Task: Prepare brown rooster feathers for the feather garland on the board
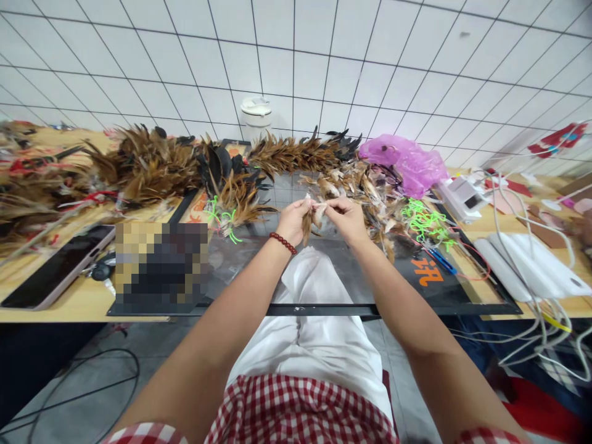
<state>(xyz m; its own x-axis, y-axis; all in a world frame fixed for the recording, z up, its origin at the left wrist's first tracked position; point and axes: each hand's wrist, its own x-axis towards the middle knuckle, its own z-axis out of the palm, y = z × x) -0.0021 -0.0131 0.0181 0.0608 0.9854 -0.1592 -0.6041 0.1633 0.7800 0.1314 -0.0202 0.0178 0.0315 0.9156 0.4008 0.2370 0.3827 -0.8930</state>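
My left hand (296, 219), with a dark red bead bracelet (282, 242) at the wrist, is closed on a small bunch of brown feathers (308, 226) that hangs below the fingers. Close beside it, my right hand (345, 217) pinches a pale feather (319, 213) between thumb and fingers. Both hands are held over a glass panel (250, 262) in a black frame. Just beyond and to the right lies a loose pile of brown and cream feathers (365, 191). Left of my hands is a bundle of brown and black feathers (238, 194) tied with green string (226, 223).
Long feather bundles (296, 152) line the back, near a white lidded container (256, 117). At the right are a pink plastic bag (407, 161), tangled green string (423, 219), a blue pen (441, 261), a white device (464, 198) and cables. A phone (58, 265) and keys (102, 268) lie left.
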